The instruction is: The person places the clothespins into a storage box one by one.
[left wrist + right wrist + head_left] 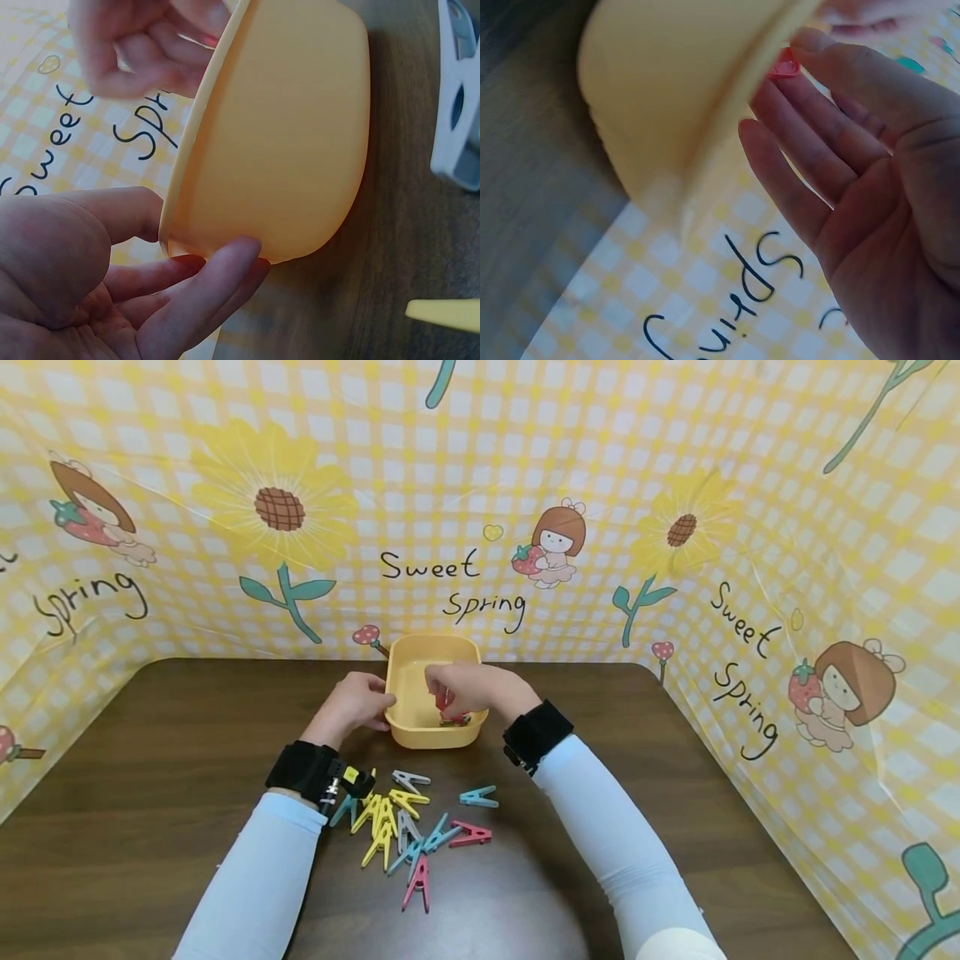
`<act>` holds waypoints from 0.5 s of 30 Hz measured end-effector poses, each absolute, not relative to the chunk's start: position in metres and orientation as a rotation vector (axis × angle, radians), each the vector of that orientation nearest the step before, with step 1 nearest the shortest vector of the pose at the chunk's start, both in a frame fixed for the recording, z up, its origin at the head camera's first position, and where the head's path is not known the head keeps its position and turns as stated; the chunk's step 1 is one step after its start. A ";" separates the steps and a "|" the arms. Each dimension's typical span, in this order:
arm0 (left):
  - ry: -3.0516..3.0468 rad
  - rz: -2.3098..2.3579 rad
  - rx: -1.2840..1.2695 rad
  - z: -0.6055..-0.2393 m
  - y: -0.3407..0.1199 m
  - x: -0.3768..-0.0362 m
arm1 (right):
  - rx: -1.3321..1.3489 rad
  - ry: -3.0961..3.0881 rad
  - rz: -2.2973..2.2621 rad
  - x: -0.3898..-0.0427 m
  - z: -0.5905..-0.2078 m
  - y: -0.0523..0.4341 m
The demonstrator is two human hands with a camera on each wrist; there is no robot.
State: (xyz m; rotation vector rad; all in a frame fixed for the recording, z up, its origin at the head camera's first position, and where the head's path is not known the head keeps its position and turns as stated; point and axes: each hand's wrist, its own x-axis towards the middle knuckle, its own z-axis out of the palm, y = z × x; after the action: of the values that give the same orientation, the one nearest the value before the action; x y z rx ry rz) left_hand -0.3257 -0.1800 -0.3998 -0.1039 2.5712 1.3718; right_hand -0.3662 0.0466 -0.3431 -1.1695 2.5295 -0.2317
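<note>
Table (150, 793) carries at least twelve loose clips between the tub and its near edge: two grey clips (405, 777), two red clips (478, 835), four blue clips (468, 797) and at least four yellow clips (382, 833); the left wrist camera (360, 783) covers part of the heap, so the full yellow count cannot be told. One yellow tub (435, 740) stands by the far edge, near its middle. Left hand (356, 700) grips the tub's left side, thumb at the rim, fingers against the outer wall. Right hand (467, 687) reaches inside over the right rim, thumb and fingertips together on another red clip (784, 66). What lies below it in the tub is too small to tell.
</note>
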 end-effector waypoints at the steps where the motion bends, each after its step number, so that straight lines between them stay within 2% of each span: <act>1: 2.574 1.370 -0.107 -0.400 -0.180 -0.326 | -1.153 2.517 -0.214 -0.367 -0.345 0.045; 15: 2.551 1.385 -0.124 -0.397 -0.177 -0.326 | -1.025 2.465 0.067 -0.376 -0.363 0.035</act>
State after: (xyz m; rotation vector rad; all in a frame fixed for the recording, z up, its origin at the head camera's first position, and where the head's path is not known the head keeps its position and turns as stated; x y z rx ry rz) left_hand -0.3256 -0.1772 -0.3973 -0.1240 2.5515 1.3850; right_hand -0.3756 0.0350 -0.3631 -1.0250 2.4646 0.0672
